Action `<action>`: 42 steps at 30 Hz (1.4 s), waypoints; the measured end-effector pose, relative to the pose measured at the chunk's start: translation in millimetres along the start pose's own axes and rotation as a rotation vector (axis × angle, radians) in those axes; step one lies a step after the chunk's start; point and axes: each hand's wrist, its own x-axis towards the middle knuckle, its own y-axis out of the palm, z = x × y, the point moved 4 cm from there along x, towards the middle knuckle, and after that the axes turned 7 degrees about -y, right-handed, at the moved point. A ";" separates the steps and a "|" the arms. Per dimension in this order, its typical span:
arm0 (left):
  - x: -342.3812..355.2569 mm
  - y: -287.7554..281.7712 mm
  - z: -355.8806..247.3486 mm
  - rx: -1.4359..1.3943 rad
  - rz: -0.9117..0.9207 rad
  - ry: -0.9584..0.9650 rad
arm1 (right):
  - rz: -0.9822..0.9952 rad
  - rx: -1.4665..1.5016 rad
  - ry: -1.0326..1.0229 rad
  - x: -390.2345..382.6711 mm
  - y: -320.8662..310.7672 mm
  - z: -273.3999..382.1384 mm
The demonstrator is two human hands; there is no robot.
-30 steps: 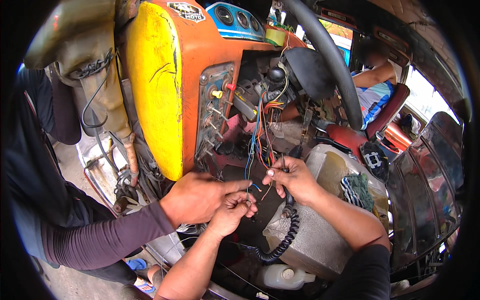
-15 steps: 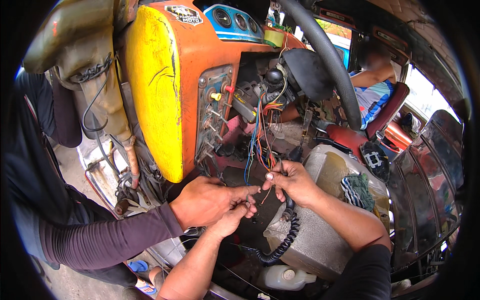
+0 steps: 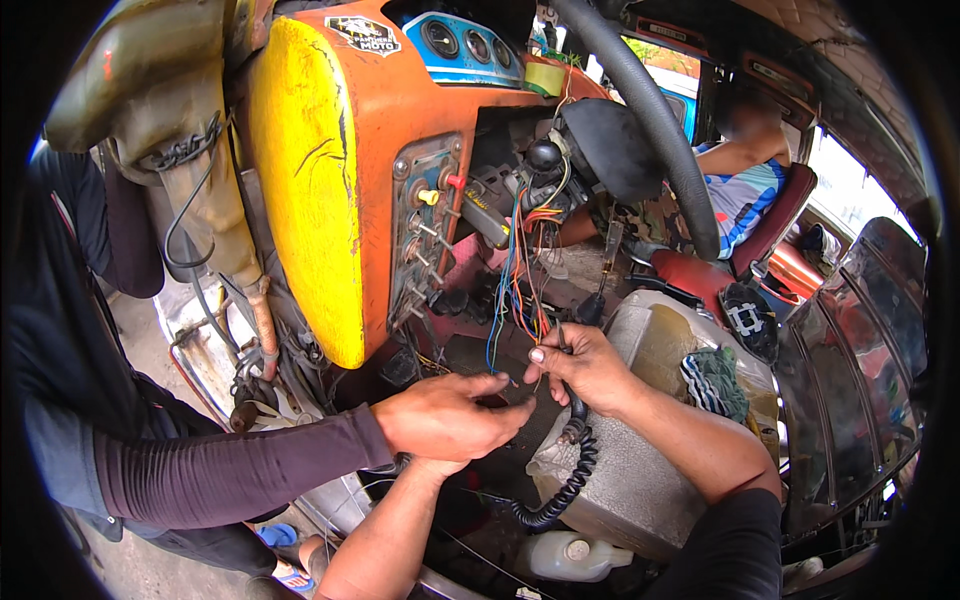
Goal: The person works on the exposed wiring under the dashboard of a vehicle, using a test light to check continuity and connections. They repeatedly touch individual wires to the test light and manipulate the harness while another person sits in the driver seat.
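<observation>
A co-worker's hand has slid right across the left hand, whose grip I now cannot tell, while the right hand pinches the near end of coloured wires hanging just beyond.

- The person wears a black or very dark cloth sleeve on the right arm, loose in cut, its edge ending near the elbow.
- The right forearm is bare from the sleeve's edge down to the wrist, tapering along its length.
- The right hand is ungloved, with a short, rounded thumbnail.
- The left forearm is bare along its visible stretch.
- The left hand is mostly hidden, its fingers impossible to make out.
</observation>
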 end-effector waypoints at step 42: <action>10.7 -24.7 0.0 1.099 -0.019 0.800 | 0.022 -0.034 0.000 -0.3 1.3 0.1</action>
